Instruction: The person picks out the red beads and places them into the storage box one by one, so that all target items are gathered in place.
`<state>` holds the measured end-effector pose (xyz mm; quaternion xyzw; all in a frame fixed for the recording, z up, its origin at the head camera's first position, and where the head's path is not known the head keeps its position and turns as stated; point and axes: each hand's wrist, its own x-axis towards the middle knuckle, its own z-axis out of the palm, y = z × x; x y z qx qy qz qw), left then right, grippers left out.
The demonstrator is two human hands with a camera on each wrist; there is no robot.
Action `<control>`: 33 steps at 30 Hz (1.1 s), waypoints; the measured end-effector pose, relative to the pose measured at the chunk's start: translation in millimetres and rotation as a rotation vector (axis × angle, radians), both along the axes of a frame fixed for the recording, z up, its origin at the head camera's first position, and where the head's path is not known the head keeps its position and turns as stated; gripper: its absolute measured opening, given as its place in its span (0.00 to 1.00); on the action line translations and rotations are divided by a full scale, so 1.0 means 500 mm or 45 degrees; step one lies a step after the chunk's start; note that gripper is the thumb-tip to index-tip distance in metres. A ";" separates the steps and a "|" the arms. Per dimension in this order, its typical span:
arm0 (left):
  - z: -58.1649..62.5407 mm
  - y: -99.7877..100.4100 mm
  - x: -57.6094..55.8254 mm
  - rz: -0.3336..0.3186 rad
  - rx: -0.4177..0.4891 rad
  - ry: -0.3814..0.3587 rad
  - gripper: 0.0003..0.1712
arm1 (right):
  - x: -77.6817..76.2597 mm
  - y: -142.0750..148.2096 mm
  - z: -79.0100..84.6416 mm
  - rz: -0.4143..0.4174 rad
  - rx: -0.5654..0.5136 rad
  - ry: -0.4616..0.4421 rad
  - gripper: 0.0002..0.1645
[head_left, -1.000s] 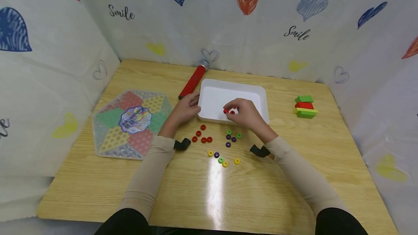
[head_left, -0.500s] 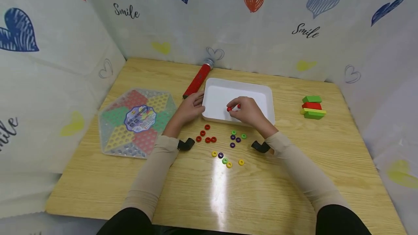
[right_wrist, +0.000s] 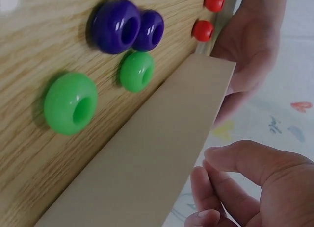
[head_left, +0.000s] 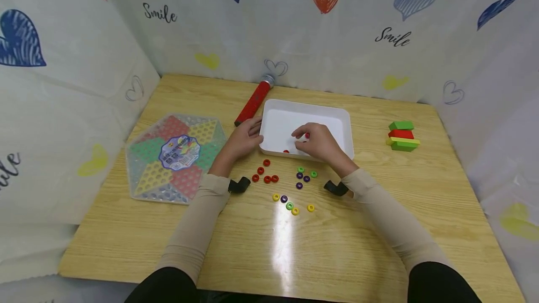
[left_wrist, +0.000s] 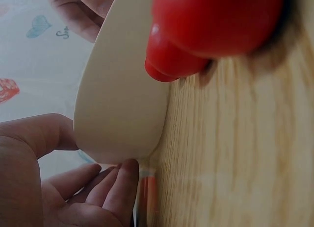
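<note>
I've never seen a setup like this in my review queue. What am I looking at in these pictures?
No machine here: a person works with two bare hands. The wide picture comes from a head-worn camera; the two close-ups come from a camera on each wrist. On the wooden table are a white tray, loose red, green, purple and yellow beads, a hexagonal game board, a red tube and stacked blocks. The left hand touches the tray's left end. The right hand is over the tray; one red bead shows by its fingers, but whether it is held is unclear. Another red bead lies inside the tray.
</note>
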<state>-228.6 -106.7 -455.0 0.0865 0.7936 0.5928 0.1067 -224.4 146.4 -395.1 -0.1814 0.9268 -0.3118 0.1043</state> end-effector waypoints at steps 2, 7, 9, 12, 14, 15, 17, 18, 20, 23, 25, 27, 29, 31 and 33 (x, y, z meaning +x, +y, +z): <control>0.001 0.000 0.001 -0.004 0.012 -0.006 0.38 | 0.007 -0.001 0.003 0.008 0.001 0.009 0.16; -0.001 -0.002 0.006 0.001 0.021 -0.026 0.39 | 0.031 -0.006 0.003 0.053 -0.021 0.019 0.15; -0.003 -0.003 0.007 0.003 0.014 -0.033 0.39 | 0.043 -0.008 0.001 0.084 -0.029 0.015 0.14; -0.002 -0.003 0.008 0.006 -0.005 -0.028 0.39 | 0.062 -0.011 -0.003 0.130 -0.049 0.010 0.13; 0.000 -0.002 0.008 0.015 -0.009 -0.020 0.39 | 0.075 -0.015 -0.004 0.148 -0.075 0.013 0.12; 0.001 -0.002 0.007 0.019 -0.009 -0.016 0.39 | 0.081 -0.017 -0.004 0.155 -0.087 0.016 0.13; 0.002 -0.001 0.008 0.019 0.003 -0.025 0.39 | 0.095 -0.022 -0.006 0.167 -0.109 0.008 0.13; 0.001 -0.001 0.008 0.016 0.014 -0.035 0.39 | 0.103 -0.024 -0.008 0.172 -0.113 0.001 0.13; 0.001 -0.003 0.006 0.006 0.021 -0.055 0.39 | 0.115 -0.028 -0.013 0.187 -0.109 -0.019 0.13; -0.002 -0.004 0.005 -0.010 0.026 -0.077 0.39 | 0.130 -0.034 -0.023 0.211 -0.112 -0.052 0.13; -0.003 -0.003 0.004 -0.012 0.023 -0.072 0.38 | 0.137 -0.037 -0.029 0.221 -0.124 -0.059 0.13; -0.002 -0.004 0.004 -0.009 0.029 -0.063 0.38 | 0.142 -0.041 -0.033 0.232 -0.133 -0.043 0.13; 0.001 -0.005 0.005 -0.004 0.031 -0.054 0.38 | 0.146 -0.046 -0.037 0.240 -0.131 -0.026 0.13; 0.004 -0.006 0.005 0.001 0.030 -0.053 0.38 | 0.149 -0.050 -0.041 0.254 -0.129 -0.012 0.13; 0.006 -0.007 0.006 0.004 0.024 -0.051 0.39 | 0.152 -0.054 -0.045 0.269 -0.117 -0.003 0.14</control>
